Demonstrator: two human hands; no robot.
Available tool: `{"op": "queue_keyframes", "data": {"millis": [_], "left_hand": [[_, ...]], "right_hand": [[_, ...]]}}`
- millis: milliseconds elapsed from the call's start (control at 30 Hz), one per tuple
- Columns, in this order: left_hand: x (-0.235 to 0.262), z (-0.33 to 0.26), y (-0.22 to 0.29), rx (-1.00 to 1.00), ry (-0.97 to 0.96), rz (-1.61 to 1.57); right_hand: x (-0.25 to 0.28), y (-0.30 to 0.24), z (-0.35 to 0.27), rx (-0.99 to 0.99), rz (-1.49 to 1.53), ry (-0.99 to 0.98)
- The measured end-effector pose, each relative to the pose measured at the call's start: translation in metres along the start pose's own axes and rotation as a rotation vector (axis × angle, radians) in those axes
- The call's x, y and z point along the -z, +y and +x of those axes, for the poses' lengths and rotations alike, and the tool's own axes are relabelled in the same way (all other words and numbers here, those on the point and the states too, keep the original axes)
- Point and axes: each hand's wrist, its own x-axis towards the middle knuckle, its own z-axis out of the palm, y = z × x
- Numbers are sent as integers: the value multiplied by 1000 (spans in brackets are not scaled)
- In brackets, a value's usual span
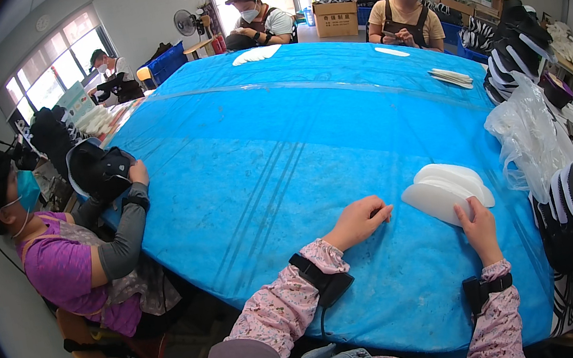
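White curved pieces [444,190] lie on the blue-covered table [265,182] near its right edge, the right hand [479,223] pinching their near side. The left hand [360,222] is apart, loosely curled; its grip cannot be told. A clear bag [528,132], contents unclear, sits at that edge; a cardboard box [337,19] stands beyond the far one. Leftward, the table spreads wide.

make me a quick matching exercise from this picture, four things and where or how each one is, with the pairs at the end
Things:
1. left hand
2. right hand
3. plastic bag
4. cardboard box

Places and states:
A. brown, beyond the table's far edge
B. touching the white pieces
C. clear and crumpled, at the table's right side
D. fingers curled, apart from the white pieces

Pairs: 1-D, 2-B, 3-C, 4-A
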Motion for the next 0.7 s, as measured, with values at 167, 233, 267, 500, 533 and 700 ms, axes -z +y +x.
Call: {"op": "queue_keyframes", "data": {"millis": [167,233,267,500,533,700], "left_hand": [[0,-1,0,-5,-3,0],[0,-1,1,-2,-5,8],[0,-1,1,-2,-5,7],[1,-1,2,-3,-7,1],[1,-1,2,1,-9,-5],[0,0,2,-10,-7,2]], "right_hand": [[1,-1,0,-1,1,-1],[1,-2,-1,-1,1,-2],[1,-2,-1,-2,0,-2],[-1,1,-1,8,5,5],[-1,1,-1,5,2,6],[0,2,0,0,7,1]]}}
